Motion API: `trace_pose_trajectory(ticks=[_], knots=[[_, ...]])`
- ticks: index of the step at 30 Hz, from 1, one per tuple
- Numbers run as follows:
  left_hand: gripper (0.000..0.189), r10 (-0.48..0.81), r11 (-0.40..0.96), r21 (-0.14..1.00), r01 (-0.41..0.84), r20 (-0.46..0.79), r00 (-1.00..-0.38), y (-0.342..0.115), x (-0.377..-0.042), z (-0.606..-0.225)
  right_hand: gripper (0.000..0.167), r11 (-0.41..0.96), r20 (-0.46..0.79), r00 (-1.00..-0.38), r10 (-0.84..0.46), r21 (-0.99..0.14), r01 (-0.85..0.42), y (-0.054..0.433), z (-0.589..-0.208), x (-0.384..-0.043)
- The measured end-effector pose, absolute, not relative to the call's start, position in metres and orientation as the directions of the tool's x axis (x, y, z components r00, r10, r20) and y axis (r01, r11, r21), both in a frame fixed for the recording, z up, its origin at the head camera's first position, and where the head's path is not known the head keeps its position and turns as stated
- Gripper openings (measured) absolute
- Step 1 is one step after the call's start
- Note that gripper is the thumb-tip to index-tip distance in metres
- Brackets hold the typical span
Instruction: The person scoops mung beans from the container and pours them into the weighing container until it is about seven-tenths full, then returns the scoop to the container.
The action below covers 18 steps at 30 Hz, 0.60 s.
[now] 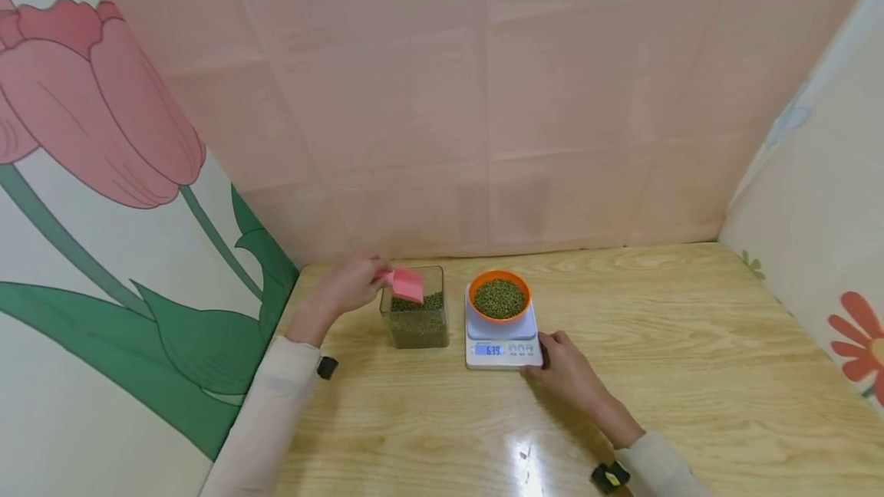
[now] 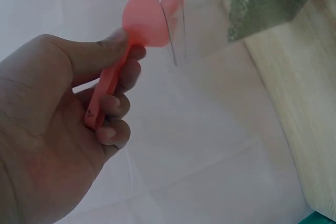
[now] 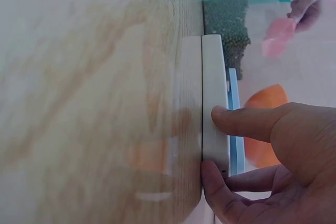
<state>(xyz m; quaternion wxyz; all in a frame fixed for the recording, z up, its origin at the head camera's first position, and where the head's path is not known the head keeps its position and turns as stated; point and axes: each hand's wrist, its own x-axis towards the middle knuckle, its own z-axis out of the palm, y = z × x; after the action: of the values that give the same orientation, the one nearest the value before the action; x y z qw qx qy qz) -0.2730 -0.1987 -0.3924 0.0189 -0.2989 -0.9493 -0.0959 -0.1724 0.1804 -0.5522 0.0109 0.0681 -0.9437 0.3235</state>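
Note:
My left hand (image 1: 354, 284) grips the handle of a pink scoop (image 1: 407, 284), thumb along its top and fingers curled beneath. The scoop's blade tilts down over the open top of a clear square container (image 1: 419, 334), partly filled with green mung beans (image 1: 433, 301). No beans show on the blade. To the right, an orange bowl (image 1: 500, 320) full of mung beans sits on a white kitchen scale (image 1: 476, 363), whose lit display seems to read 639. My right hand (image 1: 569, 374) holds the scale's front right corner, thumb (image 3: 244, 120) on the front edge and fingers round the side.
The wood-grain table (image 1: 663, 328) extends widely to the right. A pink sheet (image 1: 428, 98) hangs behind it. At the left stands a panel with a painted tulip (image 1: 103, 98), close to my left arm.

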Motion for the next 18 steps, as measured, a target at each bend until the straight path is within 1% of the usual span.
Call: trace_pose_trajectory(ticks=[6,13,18], knots=[[0.023,0.578,0.805,0.127,0.579,0.051,-0.814,-0.192,-0.274,-0.398,0.067,0.783,0.069,-0.99,-0.125,-0.606,-0.141,0.181,-0.553,-0.173],[0.021,0.556,0.822,0.16,0.547,-0.01,-0.831,-0.186,-0.275,-0.406,0.068,0.78,0.074,-0.989,-0.124,-0.61,-0.144,0.181,-0.553,-0.172],[0.016,0.553,0.825,0.155,0.543,-0.025,-0.833,-0.179,-0.275,-0.412,0.067,0.779,0.073,-0.99,-0.123,-0.611,-0.142,0.181,-0.553,-0.172]])
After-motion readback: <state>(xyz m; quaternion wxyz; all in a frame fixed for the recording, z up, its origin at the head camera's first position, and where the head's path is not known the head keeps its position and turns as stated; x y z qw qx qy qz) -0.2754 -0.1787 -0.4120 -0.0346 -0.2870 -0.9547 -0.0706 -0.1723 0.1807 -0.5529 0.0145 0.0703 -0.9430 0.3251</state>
